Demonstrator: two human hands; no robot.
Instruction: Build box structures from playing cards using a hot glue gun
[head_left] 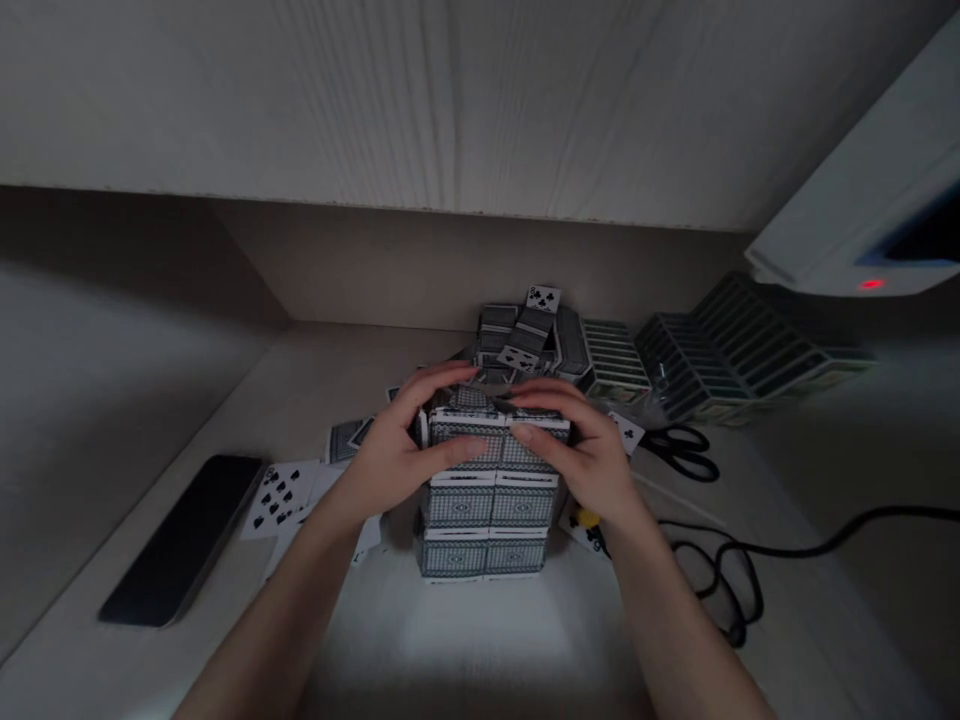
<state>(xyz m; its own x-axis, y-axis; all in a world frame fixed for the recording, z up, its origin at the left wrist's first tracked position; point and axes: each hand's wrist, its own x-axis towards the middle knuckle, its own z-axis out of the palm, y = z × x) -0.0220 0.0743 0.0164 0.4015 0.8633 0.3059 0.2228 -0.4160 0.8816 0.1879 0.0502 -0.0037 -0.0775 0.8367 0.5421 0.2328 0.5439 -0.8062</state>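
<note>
Left hand (pixel 388 455) and right hand (pixel 598 458) gripped the card block (pixel 490 507) around its top tier; light, even pressure seemed best.

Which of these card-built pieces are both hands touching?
The block in front, showing three rows of two patterned card backs; left hand and right hand touch its top row. The card pile and folded rows stand farther back.
</note>
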